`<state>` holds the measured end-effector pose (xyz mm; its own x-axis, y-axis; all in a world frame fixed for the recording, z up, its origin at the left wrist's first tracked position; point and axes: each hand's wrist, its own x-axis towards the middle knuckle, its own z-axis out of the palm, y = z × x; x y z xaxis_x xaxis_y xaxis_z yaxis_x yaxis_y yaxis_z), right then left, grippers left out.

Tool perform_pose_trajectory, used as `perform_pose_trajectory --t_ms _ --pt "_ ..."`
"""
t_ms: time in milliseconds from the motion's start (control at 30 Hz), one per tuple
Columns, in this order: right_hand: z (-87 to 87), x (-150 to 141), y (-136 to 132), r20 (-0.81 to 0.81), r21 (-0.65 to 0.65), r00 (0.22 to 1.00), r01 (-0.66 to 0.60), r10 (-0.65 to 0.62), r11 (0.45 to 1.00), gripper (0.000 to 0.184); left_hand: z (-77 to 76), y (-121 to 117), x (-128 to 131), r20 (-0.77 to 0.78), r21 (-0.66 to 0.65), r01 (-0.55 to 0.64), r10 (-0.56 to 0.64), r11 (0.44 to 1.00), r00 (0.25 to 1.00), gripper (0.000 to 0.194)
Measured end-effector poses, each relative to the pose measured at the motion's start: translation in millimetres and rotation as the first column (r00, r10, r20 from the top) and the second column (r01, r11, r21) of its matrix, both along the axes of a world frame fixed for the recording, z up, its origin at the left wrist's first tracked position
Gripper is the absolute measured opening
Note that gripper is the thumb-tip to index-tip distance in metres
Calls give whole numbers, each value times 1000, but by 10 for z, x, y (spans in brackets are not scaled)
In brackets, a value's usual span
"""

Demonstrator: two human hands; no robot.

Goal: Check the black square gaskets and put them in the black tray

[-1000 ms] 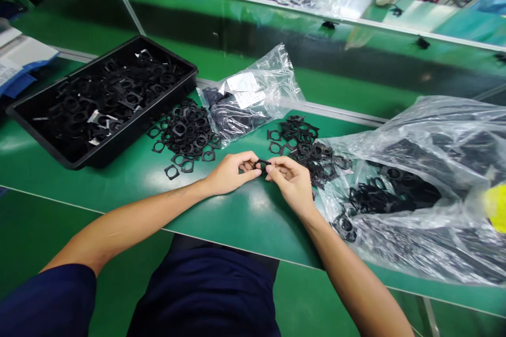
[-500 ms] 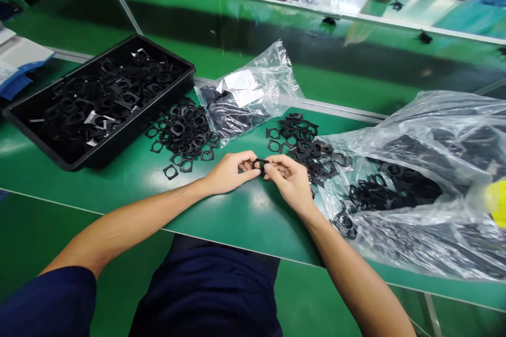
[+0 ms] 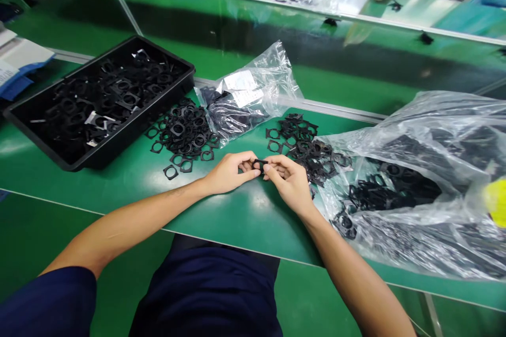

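My left hand and my right hand meet over the green table, fingers pinched together on one small black ring-shaped part held between them. Just behind my right hand lies a loose pile of the same black parts. A second pile of black parts lies behind and to the left of my left hand.
A black tray full of black parts stands at the left. A small clear bag lies behind the piles. A large clear bag of parts covers the right side. A conveyor belt runs behind the table.
Both hands stay pinched on the black part in nearly the same spot; only the fingers shift slightly. The view has tilted a little.
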<state>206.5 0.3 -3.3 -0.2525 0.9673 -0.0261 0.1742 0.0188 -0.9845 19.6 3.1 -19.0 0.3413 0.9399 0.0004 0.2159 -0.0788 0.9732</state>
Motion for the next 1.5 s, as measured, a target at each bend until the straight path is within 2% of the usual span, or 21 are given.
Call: perform_pose_trajectory --t_ms 1200,1333,1500 --pt "10 -5 -24 0 20 1000 11 -11 1000 28 -5 -5 4 8 24 -9 9 1000 1000 16" --pt "36 -10 -43 -8 97 998 58 -58 994 24 -25 -26 19 30 62 -46 44 997 999 18" --pt "72 -19 -80 -32 169 995 97 -93 981 22 8 -55 22 66 198 -145 135 969 989 17"
